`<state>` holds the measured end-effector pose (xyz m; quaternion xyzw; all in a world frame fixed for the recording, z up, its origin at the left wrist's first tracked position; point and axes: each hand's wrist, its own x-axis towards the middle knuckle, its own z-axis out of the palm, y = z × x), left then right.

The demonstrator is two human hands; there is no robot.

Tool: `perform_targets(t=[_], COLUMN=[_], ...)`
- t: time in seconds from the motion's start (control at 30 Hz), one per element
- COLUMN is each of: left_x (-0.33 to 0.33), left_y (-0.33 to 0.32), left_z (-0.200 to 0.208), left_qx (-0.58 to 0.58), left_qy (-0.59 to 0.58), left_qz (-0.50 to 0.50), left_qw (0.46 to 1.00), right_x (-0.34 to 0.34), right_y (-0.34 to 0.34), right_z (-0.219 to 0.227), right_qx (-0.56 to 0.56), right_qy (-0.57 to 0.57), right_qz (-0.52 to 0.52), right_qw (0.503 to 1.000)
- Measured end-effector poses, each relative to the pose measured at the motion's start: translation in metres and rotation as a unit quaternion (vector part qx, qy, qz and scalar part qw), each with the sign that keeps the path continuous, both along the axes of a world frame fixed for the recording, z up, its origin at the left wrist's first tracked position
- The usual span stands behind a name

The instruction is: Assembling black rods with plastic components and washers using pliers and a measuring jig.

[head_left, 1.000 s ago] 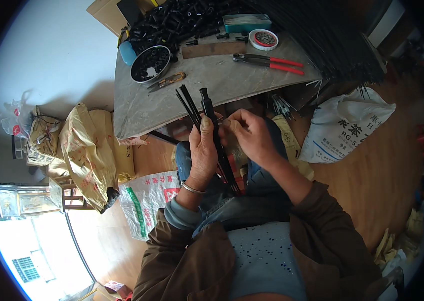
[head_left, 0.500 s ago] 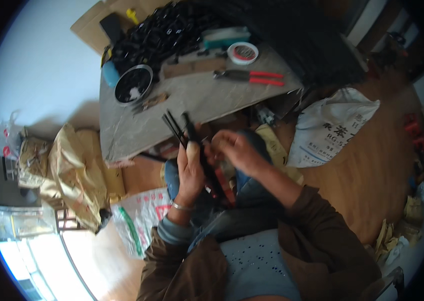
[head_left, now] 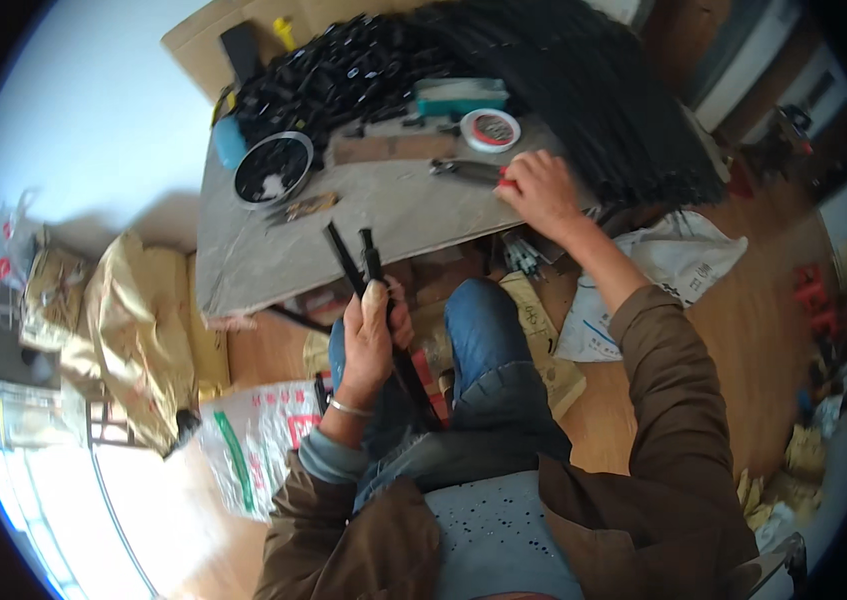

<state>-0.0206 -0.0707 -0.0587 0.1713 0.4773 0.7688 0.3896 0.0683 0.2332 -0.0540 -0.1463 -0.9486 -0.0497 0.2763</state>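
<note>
My left hand [head_left: 371, 335] is closed around a few long black strips [head_left: 345, 258], upright over my lap. Their upper ends stick out above my thumb, and one has a thicker black end piece. Below the hand the strips run down between my knees. On the table my right hand [head_left: 543, 195] reaches over the red handles of a pair of pliers [head_left: 471, 171], its fingers curled on them. The dark metal jaws lie on the tabletop, pointing left; most of the handles is hidden under the hand.
The grey table [head_left: 243, 255] bears a heap of black plastic parts [head_left: 343, 75], a bundle of long black strips [head_left: 583, 100], a metal bowl [head_left: 273, 168], a white dish [head_left: 490, 130] of small pieces and a teal box [head_left: 460, 97]. White sacks [head_left: 593, 325] and brown paper lie around my legs.
My right hand has moved from beside the left hand, up and right, onto the pliers' handles. My left hand still holds the strips, slightly lower and further left.
</note>
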Motion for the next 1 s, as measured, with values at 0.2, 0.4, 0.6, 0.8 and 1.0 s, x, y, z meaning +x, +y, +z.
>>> perform_targets(t=[0.2, 0.4, 0.6, 0.8, 1.0], left_x=[-0.008, -0.005, 0.004, 0.008, 0.006], left_y=[-0.009, -0.007, 0.004, 0.007, 0.008], left_z=[0.0, -0.001, 0.008, 0.007, 0.003], left_qx=[-0.012, -0.017, -0.071, -0.076, -0.033], left_qy=[-0.012, 0.011, 0.02, 0.026, 0.024], left_qz=[0.041, 0.037, 0.05, 0.059, 0.046], left_qw=[0.999, 0.999, 0.996, 0.995, 0.998], right_x=[0.013, 0.063, 0.075, 0.077, 0.072], right_y=[-0.02, -0.128, -0.143, -0.134, -0.13], right_z=[0.019, 0.018, 0.016, 0.023, 0.031], right_qx=[-0.1, -0.397, -0.241, -0.153, -0.111], right_qy=[0.029, 0.07, 0.075, 0.081, 0.081], right_qz=[0.052, 0.062, 0.145, 0.142, 0.13], right_qw=[0.993, 0.913, 0.957, 0.975, 0.982])
